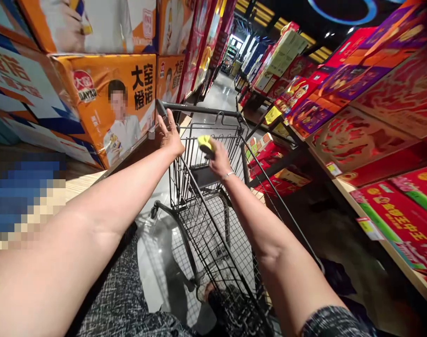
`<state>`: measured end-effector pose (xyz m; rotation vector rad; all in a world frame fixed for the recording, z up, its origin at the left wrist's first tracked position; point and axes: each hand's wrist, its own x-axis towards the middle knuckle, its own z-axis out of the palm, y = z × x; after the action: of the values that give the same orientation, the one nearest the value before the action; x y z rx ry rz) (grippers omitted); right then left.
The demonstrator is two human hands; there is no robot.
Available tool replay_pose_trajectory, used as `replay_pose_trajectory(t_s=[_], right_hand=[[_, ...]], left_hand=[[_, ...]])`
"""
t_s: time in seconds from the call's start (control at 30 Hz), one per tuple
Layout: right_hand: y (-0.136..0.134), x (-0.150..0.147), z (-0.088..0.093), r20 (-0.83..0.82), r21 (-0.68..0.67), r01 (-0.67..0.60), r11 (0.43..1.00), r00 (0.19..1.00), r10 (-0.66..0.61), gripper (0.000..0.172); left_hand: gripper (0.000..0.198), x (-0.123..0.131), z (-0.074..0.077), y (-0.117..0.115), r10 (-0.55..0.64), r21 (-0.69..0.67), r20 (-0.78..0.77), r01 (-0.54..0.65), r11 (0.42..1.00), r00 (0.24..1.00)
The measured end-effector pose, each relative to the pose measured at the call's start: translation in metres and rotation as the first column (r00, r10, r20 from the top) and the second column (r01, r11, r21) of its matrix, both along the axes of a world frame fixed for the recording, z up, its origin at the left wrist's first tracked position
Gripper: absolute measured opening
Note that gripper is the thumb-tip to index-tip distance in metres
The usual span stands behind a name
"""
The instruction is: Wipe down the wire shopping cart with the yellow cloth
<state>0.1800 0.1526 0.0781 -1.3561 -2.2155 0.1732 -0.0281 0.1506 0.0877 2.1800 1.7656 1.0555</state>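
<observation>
In the head view, a black wire shopping cart (pixel 202 215) stands in front of me. My left hand (pixel 170 136) rests against its corner, beside the left end of the cart's handlebar (pixel 206 110). The fingers on that hand are stretched out and apart. Over the basket, my right hand (pixel 219 160) is closed on a sponge (pixel 205 144), yellow-green with a dark side. Some motion blur softens the sponge and the right fingers. A thin bracelet (pixel 229 175) circles my right wrist.
Stacked orange cartons (pixel 104 70) stand close on the left. To the right, a shelf (pixel 343 187) holds red and purple gift boxes (pixel 403 210). Beyond the cart, a shiny-floored aisle (pixel 218 91) runs back between displays. My foot (pixel 208 291) is near the cart's base.
</observation>
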Motion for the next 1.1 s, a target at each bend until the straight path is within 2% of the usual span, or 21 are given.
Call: replay_pose_trajectory(t_s=[0.03,0.1,0.13,0.2,0.27,0.37,0.43,0.47,0.5,0.57,0.63,0.73,0.8,0.87,0.9,0.97,1.0,1.1], right_hand=[[0.015,-0.007,0.003,0.027,0.103,0.000,0.995,1.000,-0.003,0.079],[0.040,-0.017,-0.001,0.102,0.176,-0.007,0.984,0.995,-0.011,0.081],[0.046,-0.019,-0.010,0.141,0.160,-0.005,0.987,0.990,-0.018,0.081],[0.046,-0.016,-0.040,0.217,0.079,0.007,0.997,0.976,-0.024,0.076],[0.025,-0.006,-0.083,0.286,-0.015,0.009,1.000,0.958,-0.005,0.066],[-0.028,0.017,-0.151,0.411,-0.195,-0.042,0.980,0.904,0.121,0.056],[-0.056,0.032,-0.180,0.440,-0.256,-0.064,0.965,0.881,0.175,0.046],[-0.064,0.037,-0.187,0.450,-0.268,-0.071,0.961,0.872,0.190,0.043],[-0.065,0.041,-0.189,0.460,-0.262,-0.082,0.962,0.865,0.199,0.041],[-0.050,0.045,-0.175,0.475,-0.201,-0.117,0.972,0.857,0.201,0.039],[-0.017,0.044,-0.142,0.475,-0.107,-0.143,0.984,0.862,0.177,0.038],[0.047,0.045,-0.077,0.429,0.051,-0.073,0.996,0.902,0.044,0.042],[0.084,0.050,-0.041,0.295,0.305,0.031,0.952,0.947,-0.125,0.049],[0.105,0.056,-0.025,0.167,0.448,0.134,0.884,0.958,-0.231,0.055],[0.108,0.060,-0.027,0.127,0.473,0.172,0.864,0.957,-0.260,0.057],[0.098,0.066,-0.050,0.123,0.430,0.209,0.878,0.950,-0.287,0.054],[0.085,0.069,-0.069,0.156,0.371,0.214,0.904,0.945,-0.287,0.052],[0.029,0.080,-0.135,0.356,0.078,0.240,0.968,0.900,-0.252,0.049]], left_hand=[[0.087,-0.001,-0.002,0.005,0.059,0.002,0.039,-0.059,0.998,0.998],[0.087,-0.002,-0.005,0.012,0.173,-0.015,0.110,-0.173,0.985,0.979],[0.088,-0.003,-0.006,0.014,0.194,-0.027,0.126,-0.192,0.981,0.973],[0.094,-0.004,-0.006,0.016,0.211,-0.070,0.140,-0.203,0.977,0.967],[0.106,-0.004,-0.004,0.017,0.240,-0.162,0.149,-0.216,0.963,0.959],[0.121,-0.003,-0.001,0.021,0.295,-0.286,0.149,-0.245,0.926,0.944],[0.122,-0.003,-0.001,0.026,0.301,-0.298,0.148,-0.248,0.922,0.942],[0.121,-0.003,-0.002,0.028,0.295,-0.289,0.148,-0.244,0.926,0.944],[0.120,-0.003,-0.003,0.031,0.288,-0.284,0.148,-0.238,0.929,0.946],[0.120,-0.003,-0.006,0.034,0.274,-0.281,0.158,-0.222,0.934,0.949],[0.121,-0.004,-0.006,0.037,0.260,-0.293,0.171,-0.203,0.934,0.950],[0.124,-0.005,-0.004,0.037,0.237,-0.330,0.172,-0.171,0.928,0.956],[0.127,-0.006,-0.003,0.037,0.218,-0.343,0.153,-0.155,0.927,0.964],[0.128,-0.008,-0.005,0.038,0.193,-0.336,0.123,-0.142,0.931,0.973],[0.127,-0.009,-0.006,0.039,0.181,-0.324,0.109,-0.137,0.936,0.977],[0.126,-0.011,-0.012,0.042,0.168,-0.286,0.095,-0.134,0.949,0.981],[0.125,-0.012,-0.014,0.044,0.164,-0.262,0.094,-0.135,0.955,0.982],[0.125,-0.014,-0.021,0.047,0.152,-0.189,0.089,-0.133,0.973,0.984]])
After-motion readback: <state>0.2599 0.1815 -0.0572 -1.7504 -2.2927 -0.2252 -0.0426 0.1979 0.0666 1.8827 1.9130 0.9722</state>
